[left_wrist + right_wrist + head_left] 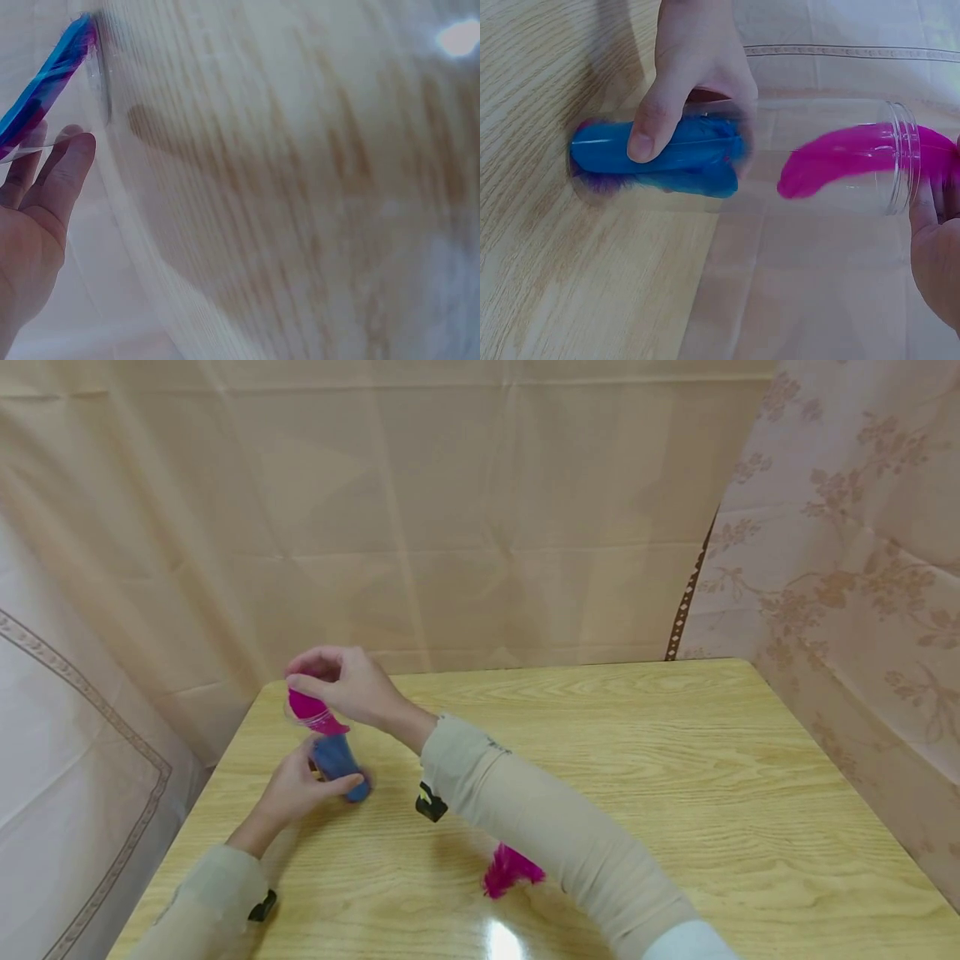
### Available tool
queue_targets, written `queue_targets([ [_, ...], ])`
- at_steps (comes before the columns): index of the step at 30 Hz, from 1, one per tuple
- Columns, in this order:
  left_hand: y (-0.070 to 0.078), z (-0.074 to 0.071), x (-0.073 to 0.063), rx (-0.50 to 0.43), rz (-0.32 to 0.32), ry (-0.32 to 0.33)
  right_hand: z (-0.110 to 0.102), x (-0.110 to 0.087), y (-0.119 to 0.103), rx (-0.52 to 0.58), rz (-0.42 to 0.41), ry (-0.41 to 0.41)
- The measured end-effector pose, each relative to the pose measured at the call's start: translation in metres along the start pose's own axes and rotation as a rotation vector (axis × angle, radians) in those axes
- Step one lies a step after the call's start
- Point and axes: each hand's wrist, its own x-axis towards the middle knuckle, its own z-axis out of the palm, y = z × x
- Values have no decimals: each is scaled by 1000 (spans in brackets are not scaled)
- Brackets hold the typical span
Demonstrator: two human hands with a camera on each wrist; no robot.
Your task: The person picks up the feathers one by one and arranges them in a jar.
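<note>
My left hand (296,789) grips a clear plastic jar (847,199) round its lower part, thumb across the near side. In the right wrist view, several blue feathers (652,150) lie bunched toward the jar's closed end, with purple fluff at the bottom. At the mouth, my right hand (352,685) pinches a magenta feather (840,154), whose other end reaches inside past the threaded rim. A gap separates it from the blue feathers. The left wrist view shows the left hand's fingers (64,176) against the see-through wall.
Another magenta feather (512,868) lies on the wooden table (660,760), partly covered by the right sleeve (555,818) in the head view. Beige cloth (480,510) hangs behind the table, with patterned cloth (847,568) on the right.
</note>
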Motion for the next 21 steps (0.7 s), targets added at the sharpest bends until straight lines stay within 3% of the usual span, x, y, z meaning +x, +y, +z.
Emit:
queue_targets([
  [13,0,1,-1,-28,10,-6,1,-1,1,-25,5,4],
  [21,1,1,0,8,-1,10,0,0,3,-31,-34,0],
])
